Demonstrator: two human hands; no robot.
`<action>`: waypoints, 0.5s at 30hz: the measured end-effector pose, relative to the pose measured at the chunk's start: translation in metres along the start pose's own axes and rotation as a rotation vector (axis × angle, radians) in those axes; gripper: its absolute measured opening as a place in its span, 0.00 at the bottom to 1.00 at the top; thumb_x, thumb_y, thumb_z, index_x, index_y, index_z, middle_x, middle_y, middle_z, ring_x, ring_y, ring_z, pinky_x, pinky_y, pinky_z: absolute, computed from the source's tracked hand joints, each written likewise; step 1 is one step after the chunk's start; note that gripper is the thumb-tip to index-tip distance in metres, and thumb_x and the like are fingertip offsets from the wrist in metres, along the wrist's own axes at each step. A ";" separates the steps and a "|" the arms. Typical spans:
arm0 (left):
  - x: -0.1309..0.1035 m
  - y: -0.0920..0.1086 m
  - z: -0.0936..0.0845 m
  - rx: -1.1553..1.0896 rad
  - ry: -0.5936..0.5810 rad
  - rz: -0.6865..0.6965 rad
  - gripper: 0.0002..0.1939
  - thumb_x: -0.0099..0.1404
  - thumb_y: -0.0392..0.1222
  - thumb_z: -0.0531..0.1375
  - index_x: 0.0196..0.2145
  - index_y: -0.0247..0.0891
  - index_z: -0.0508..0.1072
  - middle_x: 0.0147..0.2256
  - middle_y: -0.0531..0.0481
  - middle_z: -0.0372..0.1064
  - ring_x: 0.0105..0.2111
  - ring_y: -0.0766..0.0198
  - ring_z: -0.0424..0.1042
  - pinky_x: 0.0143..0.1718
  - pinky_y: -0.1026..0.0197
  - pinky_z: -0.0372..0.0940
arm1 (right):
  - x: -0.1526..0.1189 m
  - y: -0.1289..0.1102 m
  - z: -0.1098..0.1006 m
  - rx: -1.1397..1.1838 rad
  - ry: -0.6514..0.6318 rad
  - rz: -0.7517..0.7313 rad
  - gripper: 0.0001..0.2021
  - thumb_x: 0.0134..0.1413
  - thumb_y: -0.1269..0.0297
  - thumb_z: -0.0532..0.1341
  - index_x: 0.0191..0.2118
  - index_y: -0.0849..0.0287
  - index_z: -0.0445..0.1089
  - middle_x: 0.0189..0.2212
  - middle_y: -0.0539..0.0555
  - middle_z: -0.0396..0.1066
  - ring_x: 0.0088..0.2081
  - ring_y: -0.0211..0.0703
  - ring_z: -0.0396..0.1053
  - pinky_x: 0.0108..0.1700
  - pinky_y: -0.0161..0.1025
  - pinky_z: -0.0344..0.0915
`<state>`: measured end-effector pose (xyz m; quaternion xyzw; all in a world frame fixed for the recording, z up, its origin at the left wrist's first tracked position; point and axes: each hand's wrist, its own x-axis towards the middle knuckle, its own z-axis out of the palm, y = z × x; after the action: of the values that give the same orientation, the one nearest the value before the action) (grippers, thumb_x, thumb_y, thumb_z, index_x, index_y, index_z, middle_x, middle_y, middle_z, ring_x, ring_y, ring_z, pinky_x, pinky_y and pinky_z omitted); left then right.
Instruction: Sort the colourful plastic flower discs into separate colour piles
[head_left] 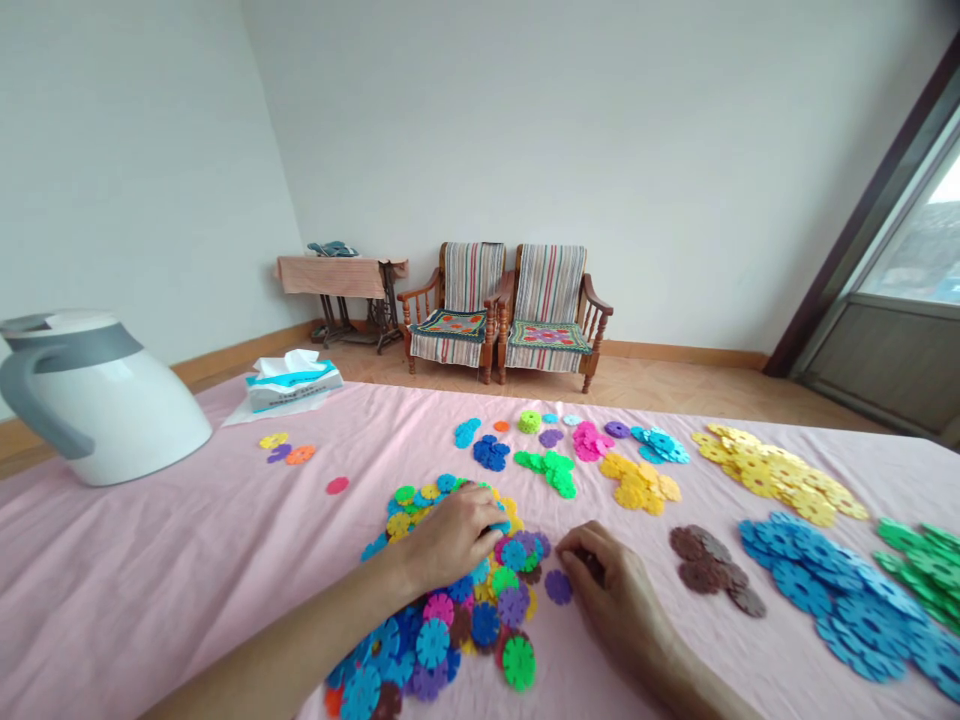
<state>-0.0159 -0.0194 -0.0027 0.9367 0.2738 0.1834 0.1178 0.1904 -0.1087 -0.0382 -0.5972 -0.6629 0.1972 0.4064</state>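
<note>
A mixed pile of notched plastic snowflake discs [433, 641] in many colours lies on the pink cloth in front of me. My left hand [454, 532] rests over the pile's upper part, its fingers curled down among the discs; what they grip, if anything, is hidden. To the right of the pile is my right hand [616, 583], thumb and fingers drawn together in a pinch. A dark patch shows under its fingers, but I cannot make out what it is. A single purple disc [558, 587] lies just left of it. Brown discs [705, 560] form a small heap farther right.
Sorted heaps hold yellow discs [776, 470], large blue discs [855, 600], green discs [926, 565], orange-yellow discs [637, 484] and pink discs [590, 441]. A white kettle [139, 400] and a tissue box [294, 386] stand left. Two chairs [546, 300] are beyond the table.
</note>
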 end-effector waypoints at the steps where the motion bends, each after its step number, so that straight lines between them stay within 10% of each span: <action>1: -0.001 -0.001 0.001 -0.004 0.025 -0.013 0.10 0.63 0.34 0.53 0.32 0.38 0.75 0.30 0.48 0.69 0.35 0.62 0.68 0.37 0.62 0.60 | 0.000 -0.001 0.000 0.003 0.001 0.002 0.10 0.55 0.65 0.52 0.28 0.59 0.69 0.27 0.53 0.68 0.28 0.39 0.64 0.29 0.35 0.57; 9: 0.002 -0.040 -0.007 -0.160 0.462 -0.333 0.12 0.63 0.38 0.50 0.33 0.39 0.73 0.34 0.48 0.71 0.35 0.63 0.70 0.37 0.63 0.62 | 0.000 0.003 0.003 -0.002 -0.010 0.005 0.11 0.56 0.64 0.52 0.28 0.58 0.68 0.27 0.53 0.67 0.29 0.40 0.65 0.30 0.35 0.58; 15: 0.021 -0.094 -0.015 -0.217 0.514 -0.570 0.08 0.56 0.39 0.56 0.23 0.38 0.73 0.22 0.52 0.70 0.25 0.63 0.68 0.28 0.65 0.57 | 0.001 0.004 0.005 -0.014 -0.016 -0.006 0.11 0.56 0.64 0.52 0.28 0.58 0.68 0.27 0.52 0.67 0.28 0.39 0.64 0.30 0.35 0.57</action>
<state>-0.0498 0.0714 -0.0129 0.7287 0.5226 0.3997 0.1900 0.1895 -0.1054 -0.0437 -0.5963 -0.6692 0.1960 0.3977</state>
